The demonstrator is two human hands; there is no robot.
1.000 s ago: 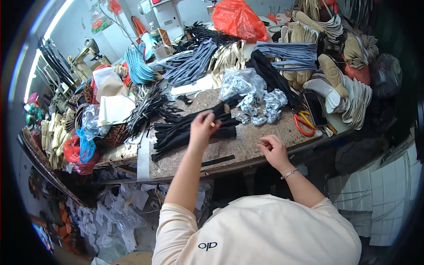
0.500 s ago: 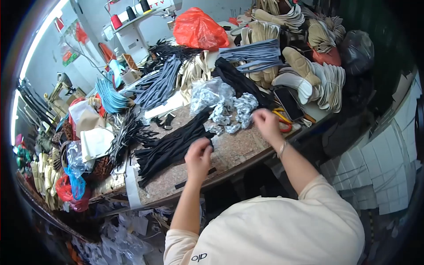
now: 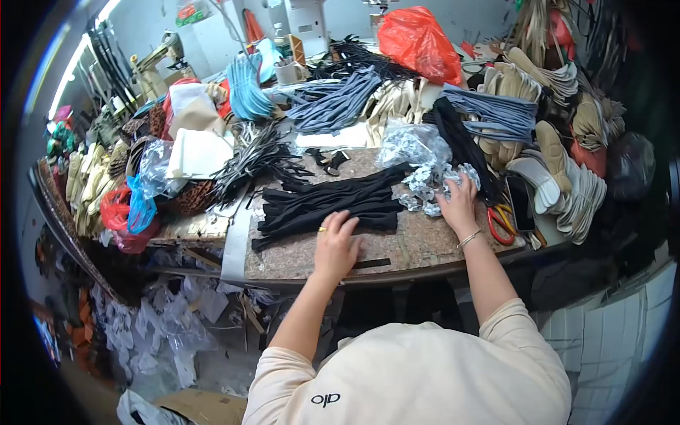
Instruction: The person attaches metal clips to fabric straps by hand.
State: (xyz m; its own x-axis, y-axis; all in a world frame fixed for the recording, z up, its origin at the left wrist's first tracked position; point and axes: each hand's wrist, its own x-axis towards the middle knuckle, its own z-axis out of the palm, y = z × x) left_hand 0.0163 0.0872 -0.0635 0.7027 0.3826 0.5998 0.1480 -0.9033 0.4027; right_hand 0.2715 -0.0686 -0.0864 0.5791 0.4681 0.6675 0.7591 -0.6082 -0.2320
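Observation:
A bundle of black fabric strips [image 3: 329,205] lies across the stone-patterned work surface. My left hand [image 3: 338,246] is at its front edge, fingers loosely spread and a ring on one; nothing shows in its grasp. To the right, crinkled silvery-white pieces [image 3: 423,183] lie in a loose heap beside a clear plastic bag [image 3: 414,145]. My right hand [image 3: 459,207] reaches onto this heap with its fingers apart, touching the pieces; the fingertips are partly lost among them. A short black strip [image 3: 372,263] rests near the table's front edge, close to my left hand.
Right of my right hand are red-handled pliers [image 3: 500,225] and a dark phone [image 3: 520,203]. Stacks of insole-like pieces [image 3: 552,159] line the right side. Blue-grey strips [image 3: 336,103] and a red plastic bag [image 3: 419,46] sit behind. Plastic scraps [image 3: 166,322] litter the floor.
The view has swung left, so the table sits further right. My right hand has come from beside the pliers onto the silvery pieces. My left hand stays near the black strips, fingers more spread.

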